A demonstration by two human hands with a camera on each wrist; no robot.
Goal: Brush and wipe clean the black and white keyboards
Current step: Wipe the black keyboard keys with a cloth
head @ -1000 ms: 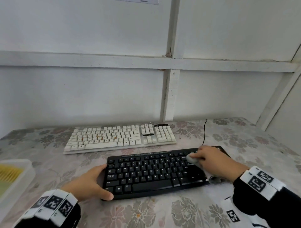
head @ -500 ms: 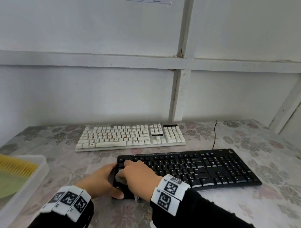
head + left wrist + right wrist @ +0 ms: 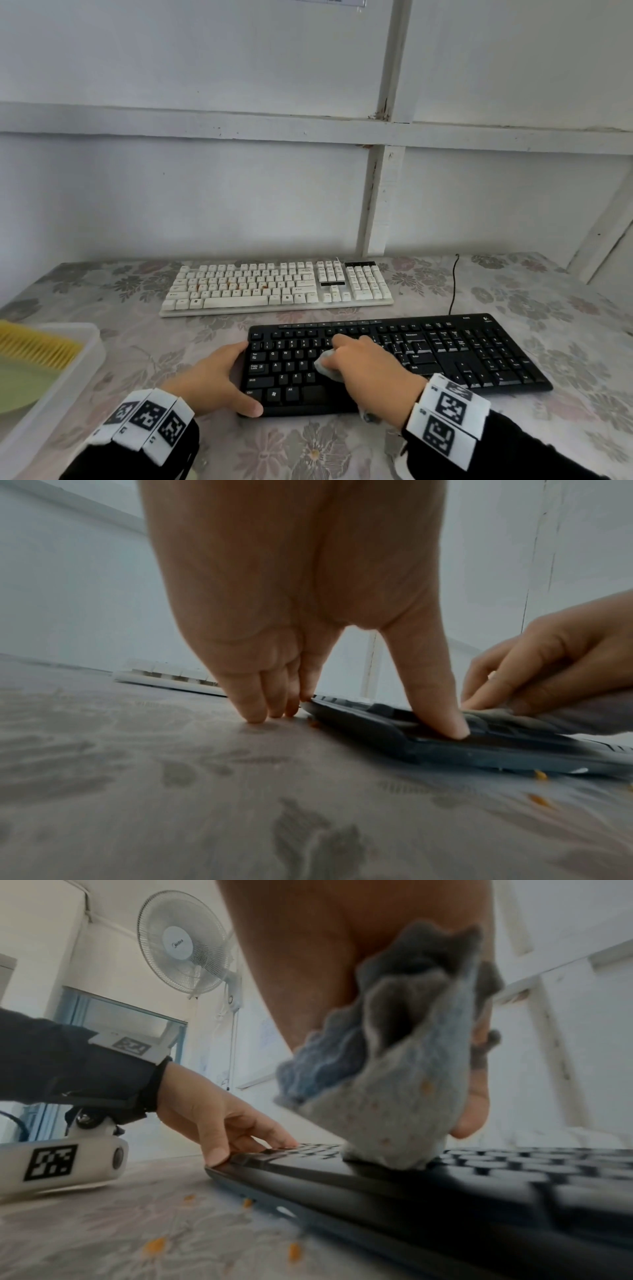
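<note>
- The right hand [image 3: 363, 363] bunches a grey cloth [image 3: 394, 1096] and presses it on the black keyboard [image 3: 445, 356], lower centre of the head view; a hard stroke may snag a keycap.
- The left hand [image 3: 212, 380], fingers spread and straight, braces the keyboard's left edge; if it slips, the board may skate.
- Orange crumbs [image 3: 156, 1244] on the table [image 3: 565, 308] may be dragged back under the cloth.
- The white keyboard [image 3: 277, 284] waits just above centre, apparently still stained.

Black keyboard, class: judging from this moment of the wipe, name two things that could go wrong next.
1. The cloth in the right hand carries orange specks; it may smear them back onto the black keyboard.
2. Orange crumbs lie on the table by its front edge; sliding the keyboard could drag them underneath.
</note>
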